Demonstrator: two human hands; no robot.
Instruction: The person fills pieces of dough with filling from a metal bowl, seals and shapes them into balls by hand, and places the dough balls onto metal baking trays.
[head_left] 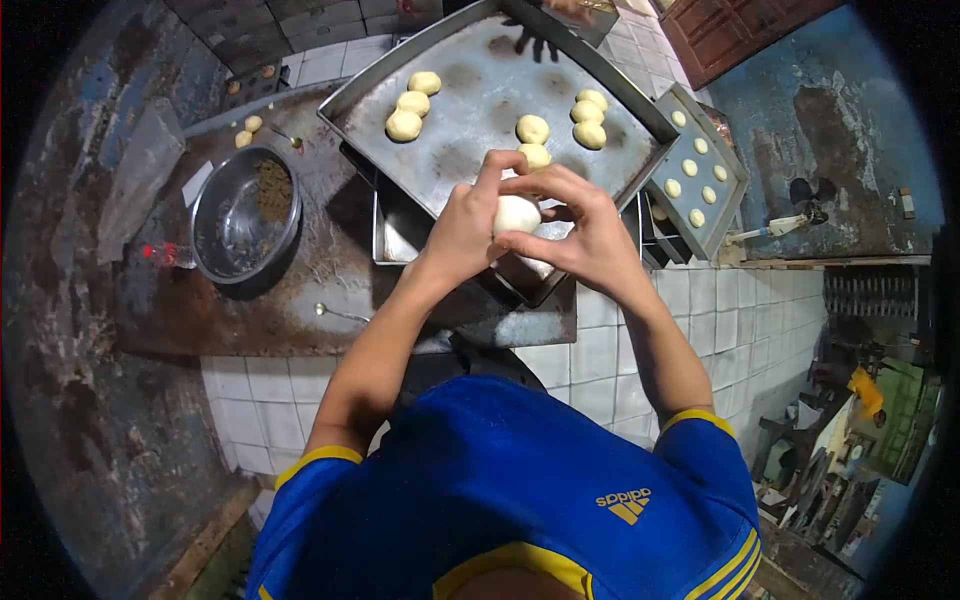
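Between my left hand (pixel 466 225) and my right hand (pixel 575 225) is a pale dough ball (pixel 517 217). Fingers of both hands curl round it, the thumbs at its near side. It is held above the near corner of a large metal baking tray (pixel 465 85). On that tray lie small groups of yellowish dough balls: a row of three at the left (pixel 404 125), another at the right (pixel 589 135), and two in the middle (pixel 532 129), partly behind my fingers.
Left of the tray, a metal bowl (pixel 202 228) with brown crumbly filling (pixel 274 190) stands on the worn table (pixel 285 335), with a spoon (pixel 340 314) nearby. Loose dough balls (pixel 248 130) lie behind the bowl. At right is another tray (pixel 738 190) with several dough balls.
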